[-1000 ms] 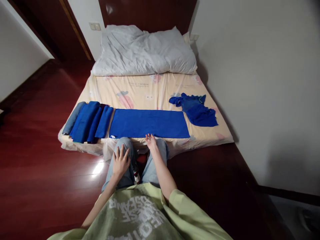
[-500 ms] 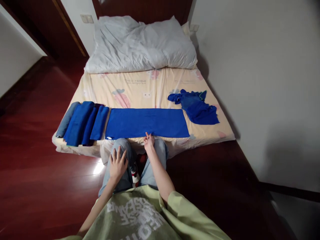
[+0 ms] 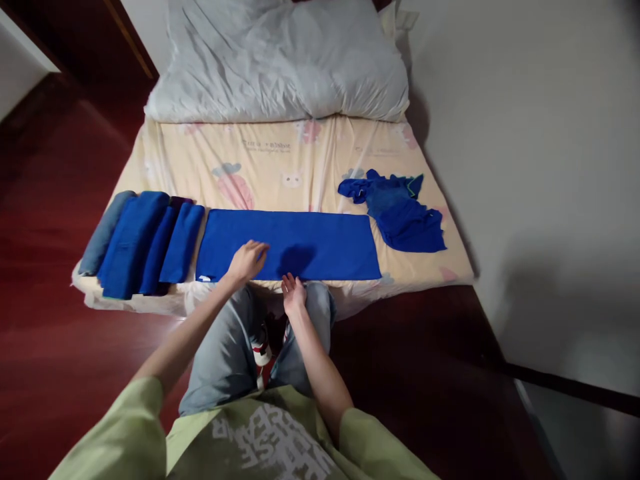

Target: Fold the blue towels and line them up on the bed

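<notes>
A blue towel [image 3: 330,243] lies flat and lengthwise along the bed's near edge, with a small white tag at its lower left corner. Over its left half hovers my left hand [image 3: 247,260], back upward and fingers pointing right, loosely bent, holding nothing visible. My right hand [image 3: 294,293] is at the towel's front edge above my right knee, palm turned up and fingers apart, without anything in it. Left of the towel rest several folded towels [image 3: 134,243] side by side, blue and grey-blue. A crumpled blue cloth heap [image 3: 407,217] sits to the right.
The bed [image 3: 190,157] has a cream sheet with a carrot print. Across its head lies a bulky pale grey quilt [image 3: 280,63]. A white wall [image 3: 525,133] stands to the right, and dark red floor [image 3: 45,267] surrounds the bed.
My left hand has lifted off my left knee and moved forward over the towel. My right hand has turned palm up near the same place. The view has tipped downward and closer.
</notes>
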Demonstrator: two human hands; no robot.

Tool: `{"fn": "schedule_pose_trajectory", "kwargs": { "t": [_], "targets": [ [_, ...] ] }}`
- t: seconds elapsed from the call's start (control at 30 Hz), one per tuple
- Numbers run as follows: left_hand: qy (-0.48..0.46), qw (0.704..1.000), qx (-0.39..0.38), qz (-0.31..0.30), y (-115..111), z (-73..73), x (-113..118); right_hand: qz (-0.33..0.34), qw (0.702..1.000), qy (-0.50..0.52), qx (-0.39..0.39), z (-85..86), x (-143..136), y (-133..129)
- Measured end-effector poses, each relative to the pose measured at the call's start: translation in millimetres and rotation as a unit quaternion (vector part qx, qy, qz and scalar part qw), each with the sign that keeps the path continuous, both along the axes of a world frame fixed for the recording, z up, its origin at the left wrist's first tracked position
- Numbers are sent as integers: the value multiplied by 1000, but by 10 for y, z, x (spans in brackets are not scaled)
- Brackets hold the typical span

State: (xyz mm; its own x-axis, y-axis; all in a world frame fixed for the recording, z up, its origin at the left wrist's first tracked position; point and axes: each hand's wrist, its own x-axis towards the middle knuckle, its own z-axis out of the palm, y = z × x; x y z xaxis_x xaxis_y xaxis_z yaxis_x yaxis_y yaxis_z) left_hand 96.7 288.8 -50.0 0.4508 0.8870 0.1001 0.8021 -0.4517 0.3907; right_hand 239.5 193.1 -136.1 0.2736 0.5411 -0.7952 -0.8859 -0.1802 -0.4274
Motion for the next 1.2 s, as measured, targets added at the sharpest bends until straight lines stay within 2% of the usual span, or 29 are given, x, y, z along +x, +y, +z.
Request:
{"fn": "schedule_pose_trajectory", "kwargs": {
  "t": [0.1, 0.17, 0.23, 0.33, 0.43, 0.53, 0.67, 0.87, 1.1, 1.2],
  "targets": [
    [10, 998, -57, -29, 957, 11, 518, 2, 1000, -1, -5, -23, -8, 11],
    [47, 993, -104, -25, 1443, -59, 834, 1, 1000, 7, -9, -41, -12, 15],
    [98, 985, -140, -30, 1779, -170, 1080, 4, 1000, 10, -16, -60, -12, 10],
    [157, 970, -182, -34, 2053, -356, 1306, 13, 1000, 4, -22, -81, -5, -8],
    [174, 964, -202, -24, 2173, -505, 1408, 14, 999, 6, -31, -83, 5, -13],
    [175, 962, -211, -4, 2233, -587, 1449, 15, 999, 12, -38, -69, 16, 9],
    [163, 960, -223, 36, 2281, -599, 1450, 20, 999, 16, -40, -29, 21, 18],
    [32, 978, -194, 70, 2371, -581, 1382, 38, 999, -2, -27, 78, -17, -136],
    [-24, 983, -169, 68, 2306, -725, 1347, 41, 999, -16, -28, 135, -30, -108],
    [-37, 986, -156, 52, 2296, -725, 1339, 44, 998, -28, -31, 154, -35, -141]
  ]
}}
